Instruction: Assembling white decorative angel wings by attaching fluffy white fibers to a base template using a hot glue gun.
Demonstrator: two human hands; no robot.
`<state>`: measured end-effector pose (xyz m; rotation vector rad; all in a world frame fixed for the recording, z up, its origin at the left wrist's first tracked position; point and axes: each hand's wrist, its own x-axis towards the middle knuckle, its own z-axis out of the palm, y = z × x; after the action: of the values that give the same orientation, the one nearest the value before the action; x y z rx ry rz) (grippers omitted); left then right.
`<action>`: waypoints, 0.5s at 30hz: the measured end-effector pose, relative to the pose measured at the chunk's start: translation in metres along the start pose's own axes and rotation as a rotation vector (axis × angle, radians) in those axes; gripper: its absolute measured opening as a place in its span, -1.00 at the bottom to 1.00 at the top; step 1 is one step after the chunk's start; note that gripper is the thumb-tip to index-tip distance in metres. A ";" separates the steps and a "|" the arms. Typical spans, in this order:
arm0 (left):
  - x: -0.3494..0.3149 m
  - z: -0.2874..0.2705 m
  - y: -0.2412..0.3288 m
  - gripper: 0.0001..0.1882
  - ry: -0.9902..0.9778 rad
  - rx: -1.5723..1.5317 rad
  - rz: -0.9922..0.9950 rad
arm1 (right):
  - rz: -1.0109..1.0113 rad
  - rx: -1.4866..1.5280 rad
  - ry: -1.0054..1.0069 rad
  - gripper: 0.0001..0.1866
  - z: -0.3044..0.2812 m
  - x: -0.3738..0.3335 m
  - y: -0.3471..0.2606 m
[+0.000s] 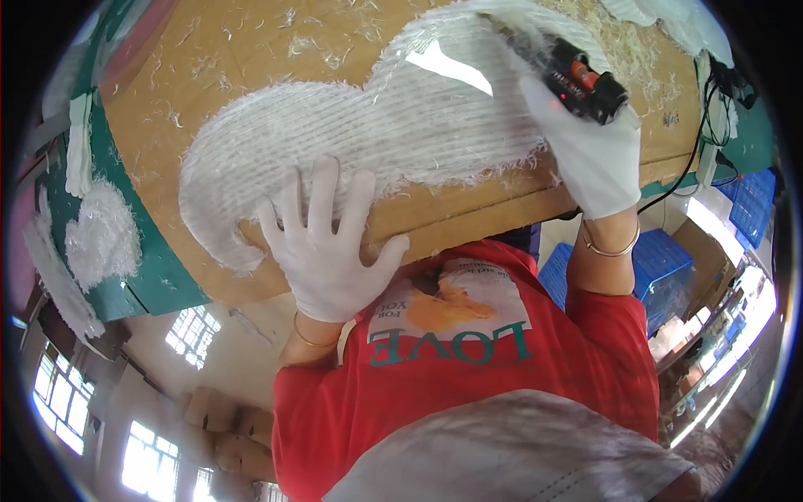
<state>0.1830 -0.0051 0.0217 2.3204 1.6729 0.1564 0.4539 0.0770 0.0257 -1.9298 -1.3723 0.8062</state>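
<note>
A large, curved white piece (pixel 284 134) with ribbed, stringy pile and frayed edges lies flat on a brown board (pixel 217 50). My left hand (pixel 335 243), in a white glove, rests with fingers spread on the near edge of the piece and on the board. In my right hand (pixel 590 159), also gloved in white, are black electric clippers (pixel 581 79) with an orange part. Their front end is smeared by motion over the far right part of the piece. A smooth, bright white patch (pixel 452 67) shows on the piece's upper middle.
Loose white fibres (pixel 301 42) lie scattered over the board. A white fibre clump (pixel 104 234) sits on the green table (pixel 159 268) at left. White material (pixel 669 21) is piled at the far right. A black cable (pixel 698 151) hangs near blue crates (pixel 661 263).
</note>
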 end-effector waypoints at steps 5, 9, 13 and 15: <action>-0.002 0.003 -0.001 -0.17 0.004 0.029 0.005 | 0.112 -0.064 -0.098 -0.66 0.000 -0.005 -0.014; -0.002 -0.001 0.003 -0.16 -0.045 0.013 -0.031 | 0.179 -0.024 -0.074 -0.66 -0.008 -0.003 -0.017; -0.005 0.005 0.000 -0.16 0.039 0.009 -0.001 | -0.048 -0.112 0.031 -0.58 -0.005 0.000 -0.004; -0.006 0.006 0.001 -0.16 0.034 0.036 -0.010 | 0.008 -0.041 0.049 -0.60 -0.008 0.002 0.002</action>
<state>0.1837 -0.0118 0.0166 2.3476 1.7164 0.1662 0.4619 0.0775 0.0287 -1.9744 -1.3619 0.7350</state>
